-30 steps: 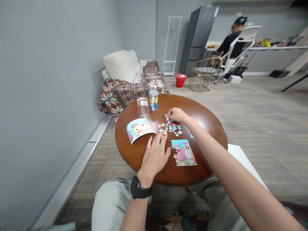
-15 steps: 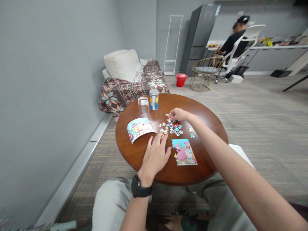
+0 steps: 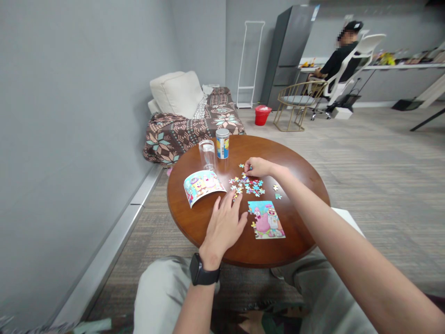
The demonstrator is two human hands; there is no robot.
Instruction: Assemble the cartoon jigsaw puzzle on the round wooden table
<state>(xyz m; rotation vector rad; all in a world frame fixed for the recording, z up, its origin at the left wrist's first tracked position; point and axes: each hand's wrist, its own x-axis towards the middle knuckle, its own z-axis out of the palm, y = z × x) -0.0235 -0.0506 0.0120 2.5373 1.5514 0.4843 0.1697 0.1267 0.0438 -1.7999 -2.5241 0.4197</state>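
Observation:
On the round wooden table (image 3: 194, 222), my left hand (image 3: 224, 225) lies with its fingers spread and holds nothing. Its fingertips are at the near edge of a pile of loose puzzle pieces (image 3: 255, 188). At the far side of that pile, my right hand (image 3: 257, 167) has its fingers pinched together around a small puzzle piece (image 3: 251, 168), mostly covered by the fingers. A partly joined puzzle (image 3: 268, 222) with cartoon figures lies flat to the right of my left hand. A curved picture sheet (image 3: 201, 184) stands bowed on the table to the left of the pile.
Behind the picture sheet are a clear glass (image 3: 207, 155) and a printed tin (image 3: 222, 144) with a silver lid. Two loose pieces (image 3: 278, 196) lie beneath my right forearm's left side. A covered sofa (image 3: 194, 130), a red bin (image 3: 262, 115) and a seated person (image 3: 342, 60) are beyond.
My right hand has shifted slightly right, staying pinched at the far side of the pile. Two pieces beside the forearm show more fully. My left hand stays in place.

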